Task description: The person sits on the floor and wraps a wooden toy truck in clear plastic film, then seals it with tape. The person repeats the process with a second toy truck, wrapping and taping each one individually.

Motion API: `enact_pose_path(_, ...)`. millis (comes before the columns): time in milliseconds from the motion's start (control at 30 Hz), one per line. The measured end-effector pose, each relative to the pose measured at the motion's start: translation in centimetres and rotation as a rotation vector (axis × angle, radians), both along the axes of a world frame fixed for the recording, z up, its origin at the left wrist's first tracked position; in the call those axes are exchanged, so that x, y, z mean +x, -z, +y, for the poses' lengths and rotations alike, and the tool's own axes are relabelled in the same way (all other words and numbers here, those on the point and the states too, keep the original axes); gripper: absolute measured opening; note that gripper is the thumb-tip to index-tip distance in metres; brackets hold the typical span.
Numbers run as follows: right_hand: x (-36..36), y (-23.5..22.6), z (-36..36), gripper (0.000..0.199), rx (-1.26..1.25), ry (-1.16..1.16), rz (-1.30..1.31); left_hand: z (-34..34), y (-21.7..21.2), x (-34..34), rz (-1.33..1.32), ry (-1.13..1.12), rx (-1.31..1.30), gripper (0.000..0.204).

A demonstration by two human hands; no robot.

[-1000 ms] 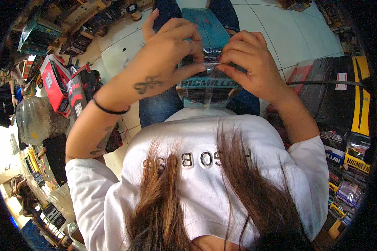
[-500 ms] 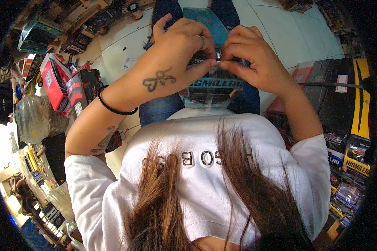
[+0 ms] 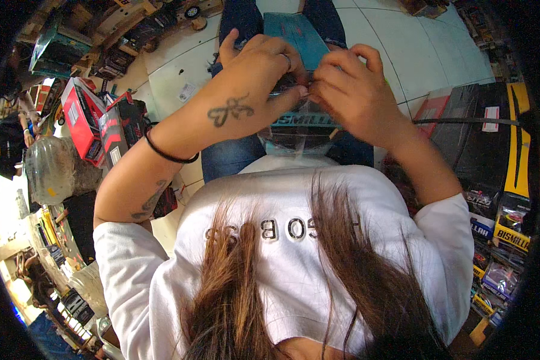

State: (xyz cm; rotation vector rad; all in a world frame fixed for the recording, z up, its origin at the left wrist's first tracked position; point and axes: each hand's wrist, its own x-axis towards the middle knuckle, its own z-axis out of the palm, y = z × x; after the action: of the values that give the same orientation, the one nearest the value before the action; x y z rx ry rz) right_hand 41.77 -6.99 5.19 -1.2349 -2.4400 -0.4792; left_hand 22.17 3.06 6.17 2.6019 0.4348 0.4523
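A teal and black box point(image 3: 297, 39) rests between my thighs, with clear plastic point(image 3: 309, 135) over its near part. Above its middle, my left hand point(image 3: 267, 66) has thumb and forefinger pinched together. My right hand point(image 3: 357, 90) meets it there, fingers curled in a pinch right against the left fingertips. A small edge of the clear plastic seems to lie between them, but the fingers hide most of it. The box's middle is partly covered by both hands.
Red and black boxes point(image 3: 81, 123) stand at the left beside clear plastic wrapping point(image 3: 48, 171). Stacked black and yellow boxes point(image 3: 513, 144) line the right. Smaller packages point(image 3: 501, 279) lie nearer on that side. Pale floor tiles point(image 3: 390, 42) show beyond my knees. Another person point(image 3: 9, 141) is at far left.
My right hand has shifted slightly down and turned inward, with its fingers more curled. The left hand stays nearly in place, pinching.
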Motion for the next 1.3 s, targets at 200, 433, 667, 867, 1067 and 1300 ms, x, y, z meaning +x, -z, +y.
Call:
enact_pose_path(200,1.4,-1.0,1.5,0.017,-0.262,-0.026,0.116,-0.8,0.3,-0.2,-0.061,-0.06,0.108,0.011)
enact_pose_path(433,1.7,-4.8,0.3,0.02,-0.161,0.05,0.295,-0.7,2.3,-0.3,-0.137,-0.123,-0.104,0.01)
enact_pose_path(667,0.5,0.3,-0.3,0.014,-0.343,0.07,0.44,0.1,0.0,-2.5,-0.069,-0.134,0.141,0.012)
enact_pose_path(867,1.0,-0.3,0.0,0.012,-0.388,0.028,0.486,0.5,-1.1,-2.4,-0.033,-0.136,0.135,0.014)
enact_pose_path(1067,0.9,-1.1,0.4,0.011,-0.439,0.037,0.438,-0.6,0.3,-0.2,-0.078,-0.062,0.182,0.012)
enact_pose_path(1300,-0.9,0.1,-1.6,0.022,0.056,0.125,0.083,0.6,0.9,0.5,0.067,-0.062,-0.302,0.015)
